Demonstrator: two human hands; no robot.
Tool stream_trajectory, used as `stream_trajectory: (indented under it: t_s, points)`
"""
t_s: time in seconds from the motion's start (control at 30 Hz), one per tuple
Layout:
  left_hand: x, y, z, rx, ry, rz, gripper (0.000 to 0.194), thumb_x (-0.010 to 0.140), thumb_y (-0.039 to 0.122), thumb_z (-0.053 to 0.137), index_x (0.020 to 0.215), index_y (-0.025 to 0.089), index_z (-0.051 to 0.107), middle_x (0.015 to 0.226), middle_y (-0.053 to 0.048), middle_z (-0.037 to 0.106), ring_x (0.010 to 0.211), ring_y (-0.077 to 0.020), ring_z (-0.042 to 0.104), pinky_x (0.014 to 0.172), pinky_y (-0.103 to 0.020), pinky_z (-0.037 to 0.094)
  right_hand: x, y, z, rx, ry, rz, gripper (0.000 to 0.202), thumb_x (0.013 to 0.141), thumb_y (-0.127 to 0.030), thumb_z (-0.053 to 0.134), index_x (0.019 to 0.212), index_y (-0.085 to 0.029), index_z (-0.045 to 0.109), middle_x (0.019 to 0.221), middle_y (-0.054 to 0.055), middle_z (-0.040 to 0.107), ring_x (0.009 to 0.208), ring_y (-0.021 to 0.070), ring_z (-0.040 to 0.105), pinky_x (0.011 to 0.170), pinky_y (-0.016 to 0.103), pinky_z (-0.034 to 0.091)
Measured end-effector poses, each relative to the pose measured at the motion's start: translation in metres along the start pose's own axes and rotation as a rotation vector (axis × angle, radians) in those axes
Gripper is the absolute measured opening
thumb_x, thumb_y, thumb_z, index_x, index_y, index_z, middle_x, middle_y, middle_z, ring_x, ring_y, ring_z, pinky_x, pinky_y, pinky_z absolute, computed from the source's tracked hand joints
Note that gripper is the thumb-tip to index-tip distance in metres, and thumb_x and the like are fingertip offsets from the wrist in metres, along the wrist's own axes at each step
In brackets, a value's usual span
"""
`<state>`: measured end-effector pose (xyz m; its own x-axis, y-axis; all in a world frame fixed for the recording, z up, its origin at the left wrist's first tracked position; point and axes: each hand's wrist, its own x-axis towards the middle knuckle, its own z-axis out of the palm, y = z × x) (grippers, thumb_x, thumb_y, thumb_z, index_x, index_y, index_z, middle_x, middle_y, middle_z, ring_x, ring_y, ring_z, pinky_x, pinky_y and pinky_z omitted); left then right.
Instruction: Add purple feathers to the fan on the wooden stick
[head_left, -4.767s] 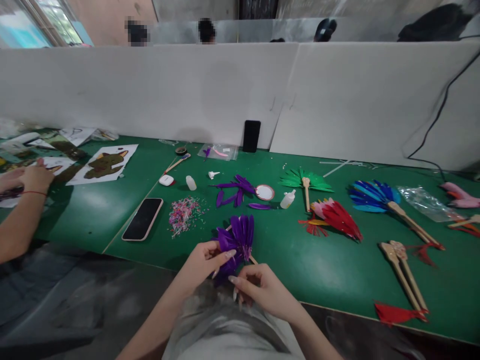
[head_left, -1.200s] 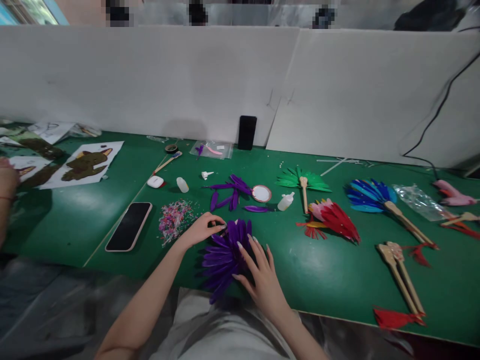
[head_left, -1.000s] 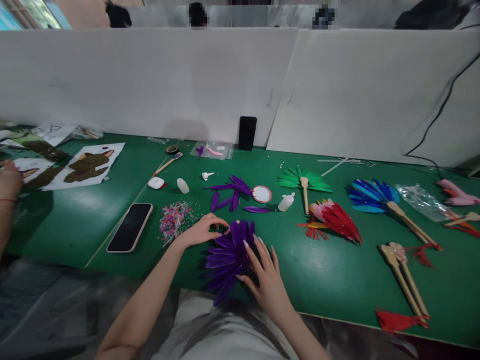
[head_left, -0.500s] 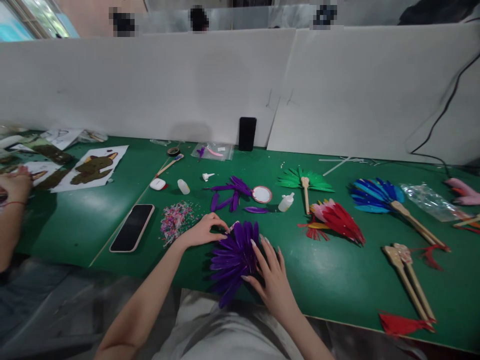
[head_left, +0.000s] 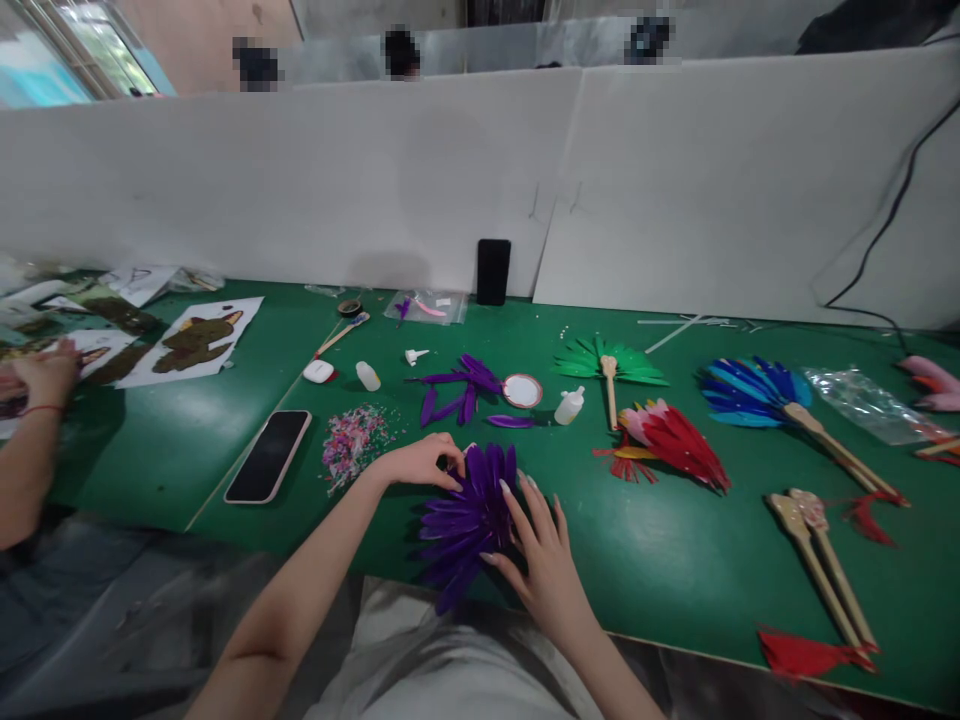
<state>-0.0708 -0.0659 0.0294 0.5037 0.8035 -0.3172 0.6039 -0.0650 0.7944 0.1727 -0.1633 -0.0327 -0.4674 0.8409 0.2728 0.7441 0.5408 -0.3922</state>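
A fan of purple feathers [head_left: 469, 525] lies at the table's front edge, close to my body. My left hand [head_left: 426, 463] reaches its upper left edge, thumb and fingers pinched together at the feathers; what is between the fingertips is too small to make out. A small whitish bit shows just behind those fingers. My right hand [head_left: 544, 548] rests on the fan's right side, fingers spread and fingertips touching the feathers. Behind the fan lie loose purple feathers [head_left: 466, 388], a round white lid or dish with a red rim [head_left: 522, 391] and a small glue bottle [head_left: 569, 406].
Colourful beads or sequins [head_left: 352, 445] and a phone [head_left: 268, 456] lie left. Right are a green feather fan [head_left: 611, 365], a red feather bundle [head_left: 667, 440], a blue fan [head_left: 757, 392] and wooden handles [head_left: 814, 560]. Another person's hand [head_left: 46, 375] works far left.
My left hand has shifted slightly right and down, its fingertips now over the feathers' edge. My right hand and the purple fan stay nearly still. The view has tilted a little.
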Motion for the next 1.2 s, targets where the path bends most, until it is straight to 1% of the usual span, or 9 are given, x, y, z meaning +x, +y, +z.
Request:
stream_trajectory:
  t_s: [0.17,0.33,0.4,0.5,0.67,0.77,0.9,1.07,1.2]
  points:
    - [0.003,-0.003,-0.006,-0.005,0.026,-0.008,0.027,0.060,0.046,0.076,0.074,0.023,0.072,0.084,-0.002,0.057,0.077,-0.0169,0.056,0.072,-0.027,0.044,0.000,0.000,-0.001,-0.002,-0.013,0.000,0.070,0.091,-0.046,0.047,0.149,-0.021,0.016,0.154,0.012,0.022,0.141,0.0277,0.020,0.108,0.054,0.025]
    - [-0.007,-0.011,-0.025,0.003,0.098,-0.055,0.026,0.060,0.046,0.075,0.067,0.022,0.071,0.081,-0.001,0.059,0.073,-0.0158,0.055,0.066,-0.025,0.041,-0.001,0.001,-0.002,0.016,-0.006,0.017,0.070,0.091,-0.044,0.047,0.149,-0.022,0.014,0.152,0.013,0.024,0.140,0.0282,0.021,0.108,0.055,0.025]
    - [-0.012,-0.015,-0.033,0.004,0.169,-0.088,0.027,0.063,0.047,0.072,0.068,0.021,0.070,0.082,-0.002,0.060,0.074,-0.0166,0.056,0.065,-0.026,0.041,-0.002,0.002,-0.002,0.021,0.003,0.025,0.071,0.091,-0.044,0.048,0.149,-0.022,0.014,0.152,0.013,0.025,0.140,0.0281,0.022,0.108,0.055,0.024]
    - [-0.012,-0.017,-0.037,0.019,0.349,-0.148,0.032,0.071,0.050,0.064,0.074,0.019,0.068,0.084,-0.004,0.061,0.074,-0.0183,0.056,0.064,-0.027,0.042,-0.004,0.004,-0.002,0.022,0.020,0.045,0.072,0.090,-0.043,0.049,0.149,-0.022,0.013,0.151,0.013,0.026,0.139,0.0283,0.023,0.109,0.055,0.023]
    - [0.015,-0.012,-0.023,0.073,0.568,-0.161,0.035,0.077,0.051,0.059,0.082,0.018,0.070,0.090,-0.006,0.061,0.076,-0.0187,0.057,0.068,-0.029,0.044,-0.004,0.005,-0.002,0.013,0.022,0.077,0.072,0.090,-0.043,0.049,0.149,-0.023,0.012,0.151,0.014,0.027,0.139,0.0291,0.024,0.108,0.056,0.024]
    - [0.034,-0.015,-0.018,0.132,0.661,-0.144,0.028,0.085,0.039,0.051,0.095,0.020,0.069,0.090,-0.006,0.062,0.085,-0.0200,0.057,0.077,-0.031,0.044,-0.005,0.006,-0.001,0.012,0.023,0.090,0.072,0.090,-0.043,0.049,0.149,-0.023,0.012,0.151,0.014,0.027,0.139,0.0292,0.025,0.107,0.056,0.025]
    - [0.043,-0.026,-0.018,0.219,0.781,-0.169,0.020,0.086,0.028,0.054,0.097,0.019,0.067,0.088,-0.007,0.062,0.094,-0.0234,0.054,0.093,-0.040,0.037,-0.007,0.006,0.001,0.010,0.027,0.120,0.072,0.090,-0.043,0.048,0.149,-0.024,0.011,0.151,0.014,0.028,0.138,0.0305,0.027,0.106,0.056,0.028]
    - [0.045,-0.030,-0.006,0.246,0.761,-0.161,0.032,0.068,0.027,0.076,0.097,0.019,0.065,0.094,-0.007,0.061,0.101,-0.0277,0.051,0.094,-0.044,0.036,-0.005,0.004,0.002,0.023,0.037,0.129,0.071,0.092,-0.041,0.046,0.149,-0.023,0.008,0.150,0.014,0.028,0.138,0.0302,0.027,0.106,0.057,0.027]
    - [0.052,-0.033,0.001,0.167,0.734,-0.168,0.021,0.081,0.028,0.065,0.096,0.014,0.062,0.097,-0.006,0.062,0.097,-0.0225,0.056,0.089,-0.044,0.043,-0.002,0.002,0.006,0.032,0.055,0.145,0.070,0.092,-0.040,0.045,0.149,-0.023,0.009,0.151,0.015,0.027,0.138,0.0300,0.027,0.106,0.058,0.026]
